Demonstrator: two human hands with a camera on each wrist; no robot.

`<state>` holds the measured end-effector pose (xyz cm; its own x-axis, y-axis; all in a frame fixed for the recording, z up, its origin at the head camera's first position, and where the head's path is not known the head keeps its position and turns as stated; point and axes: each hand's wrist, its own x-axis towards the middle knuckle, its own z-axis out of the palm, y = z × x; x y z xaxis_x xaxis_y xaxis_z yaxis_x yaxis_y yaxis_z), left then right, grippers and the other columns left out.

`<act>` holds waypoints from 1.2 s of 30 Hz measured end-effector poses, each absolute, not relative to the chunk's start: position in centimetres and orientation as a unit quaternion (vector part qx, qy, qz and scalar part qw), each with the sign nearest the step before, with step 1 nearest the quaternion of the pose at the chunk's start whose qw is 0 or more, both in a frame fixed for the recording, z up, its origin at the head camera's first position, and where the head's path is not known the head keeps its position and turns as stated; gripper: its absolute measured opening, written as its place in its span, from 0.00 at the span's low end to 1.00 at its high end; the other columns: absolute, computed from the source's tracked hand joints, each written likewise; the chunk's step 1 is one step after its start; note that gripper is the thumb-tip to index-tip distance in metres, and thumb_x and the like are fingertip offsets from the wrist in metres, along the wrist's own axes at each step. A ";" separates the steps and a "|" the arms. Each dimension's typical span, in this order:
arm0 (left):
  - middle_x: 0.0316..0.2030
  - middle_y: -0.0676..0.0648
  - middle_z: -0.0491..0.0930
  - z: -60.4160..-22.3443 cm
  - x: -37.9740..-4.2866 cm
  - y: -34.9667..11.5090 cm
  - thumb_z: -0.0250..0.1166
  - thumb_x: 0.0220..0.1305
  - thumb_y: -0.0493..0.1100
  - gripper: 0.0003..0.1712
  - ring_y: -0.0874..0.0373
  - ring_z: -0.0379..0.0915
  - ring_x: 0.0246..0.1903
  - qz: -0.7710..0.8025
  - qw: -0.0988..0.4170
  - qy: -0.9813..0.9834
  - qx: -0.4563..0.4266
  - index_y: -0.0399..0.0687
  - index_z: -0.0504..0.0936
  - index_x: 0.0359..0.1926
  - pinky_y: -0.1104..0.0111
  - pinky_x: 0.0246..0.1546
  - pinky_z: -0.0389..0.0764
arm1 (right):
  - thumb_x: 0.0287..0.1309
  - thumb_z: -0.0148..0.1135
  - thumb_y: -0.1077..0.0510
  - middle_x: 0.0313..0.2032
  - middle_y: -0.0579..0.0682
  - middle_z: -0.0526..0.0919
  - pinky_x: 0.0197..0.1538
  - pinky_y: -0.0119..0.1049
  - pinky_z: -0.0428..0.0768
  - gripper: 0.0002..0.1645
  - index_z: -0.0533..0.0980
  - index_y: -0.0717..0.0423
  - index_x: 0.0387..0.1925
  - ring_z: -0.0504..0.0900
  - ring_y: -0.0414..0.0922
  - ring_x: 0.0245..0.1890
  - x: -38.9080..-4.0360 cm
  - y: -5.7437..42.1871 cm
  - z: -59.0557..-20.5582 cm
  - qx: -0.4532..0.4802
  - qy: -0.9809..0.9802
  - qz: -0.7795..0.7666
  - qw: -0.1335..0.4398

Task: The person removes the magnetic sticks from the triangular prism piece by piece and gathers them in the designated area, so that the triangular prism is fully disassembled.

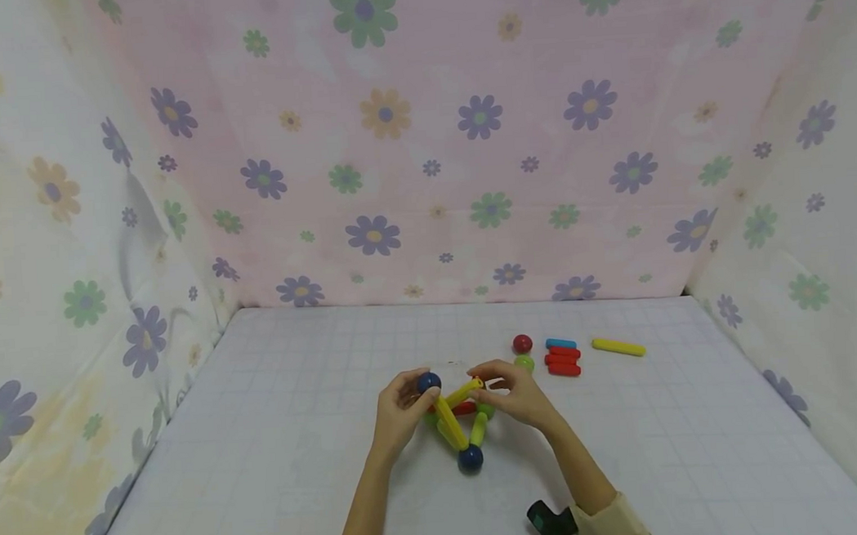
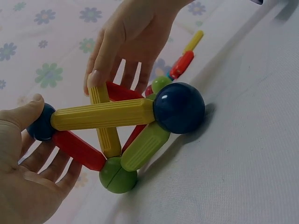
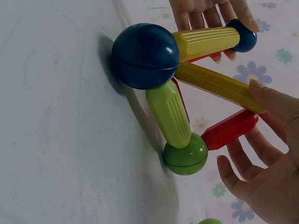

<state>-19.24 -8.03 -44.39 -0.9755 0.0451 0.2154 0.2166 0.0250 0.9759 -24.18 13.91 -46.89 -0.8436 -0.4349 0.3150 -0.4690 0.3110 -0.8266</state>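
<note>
Pinching a raised blue ball (image 1: pixel 429 383) with the left hand (image 1: pixel 399 414) and a yellow rod (image 1: pixel 462 393) near its end with the right hand (image 1: pixel 522 394), steadying the ball-and-rod frame (image 1: pixel 449 422) between them, apparently on the white tabletop (image 1: pixel 287 489). Probably light, stiff, weak-jointed; slick where round, best gripped where ridged.

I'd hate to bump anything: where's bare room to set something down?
Free white table: between the left hand and left flowered cloth wall; right of the right forearm, nearer than the loose yellow rod. Crowded: around the multicoloured ball-and-rod frame and short red rods.
</note>
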 end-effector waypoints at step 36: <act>0.45 0.32 0.80 -49.4 -20.1 -8.3 0.49 0.72 0.46 0.24 0.43 0.77 0.47 -0.670 0.066 -0.738 -0.048 0.29 0.71 0.57 0.57 0.49 0.77 | 0.58 0.63 0.56 0.36 0.53 0.83 0.41 0.33 0.79 0.14 0.79 0.63 0.41 0.80 0.46 0.35 -24.1 12.4 -46.7 0.199 -0.840 0.504 0.025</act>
<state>-20.07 -8.35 -49.40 -0.9867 -0.0170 0.1615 0.1592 0.0968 0.9825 -24.09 12.38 -46.73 -0.9194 -0.3097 0.2424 -0.3595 0.4119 -0.8373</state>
